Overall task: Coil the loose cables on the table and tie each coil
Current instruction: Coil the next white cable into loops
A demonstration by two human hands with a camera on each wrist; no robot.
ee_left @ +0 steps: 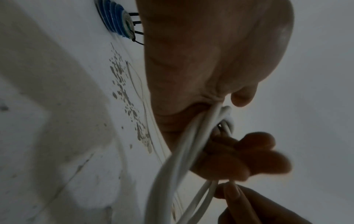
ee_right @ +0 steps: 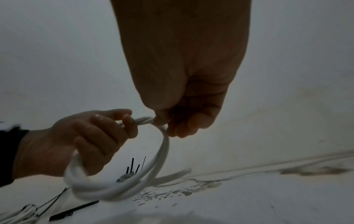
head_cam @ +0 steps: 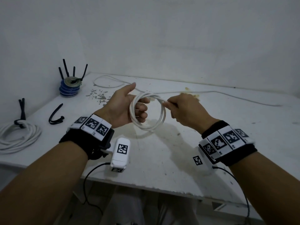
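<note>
There, above the middle of the white table [head_cam: 178, 153], I had the white cable [head_cam: 146, 111] gathered into a small round coil of a few turns, held clear of the surface. My left hand [head_cam: 125, 104] carried the coil, its fingers [head_cam: 141, 109] curled through the loops and the thumb stretched up and away. My right hand [head_cam: 185, 108] pinched the strand at the coil's right edge between thumb and forefinger, the other fingers folded in. From that pinch the uncoiled length ran back onto the table, trailing along the far edge to the right and bending round in a loop at the far left.

At the table's left edge lay a finished white coil [head_cam: 17, 137], bound with a black tie [head_cam: 21, 114] whose tails stood up. Beside it a loose black tie [head_cam: 56, 115] lay curved on the surface. In the far left corner stood a stack of blue coils [head_cam: 69, 90] with a grey one on top, black tie tails sticking up behind them. The table showed chipped spots near that stack.
</note>
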